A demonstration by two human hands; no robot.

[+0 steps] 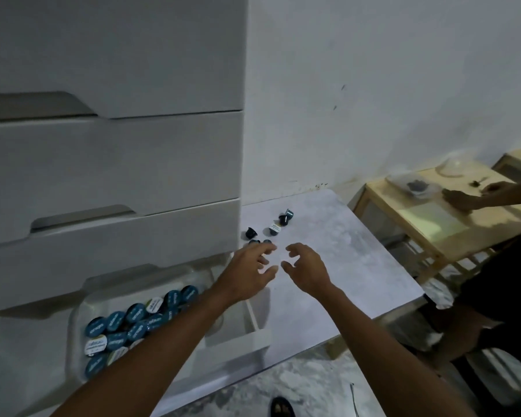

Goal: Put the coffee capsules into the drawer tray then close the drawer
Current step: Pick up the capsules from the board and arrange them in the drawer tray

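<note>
Several dark blue coffee capsules (273,228) lie loose on the white marbled tabletop (343,266), close to the cabinet's right side. My left hand (247,272) and my right hand (306,267) hover side by side just in front of them, fingers spread and curled, holding nothing. My left fingertips nearly touch the two nearest capsules (259,242). Below left, the bottom drawer (238,344) stands pulled out. Its clear tray (76,332) holds several capsules (127,322) with blue and white lids; my left forearm crosses over it and hides part of it.
A white cabinet (112,164) with closed upper drawers fills the left. A white wall rises behind the table. At the right, another person's hands (463,197) work at a light wooden table (433,224) holding a plastic container. A marbled floor lies below.
</note>
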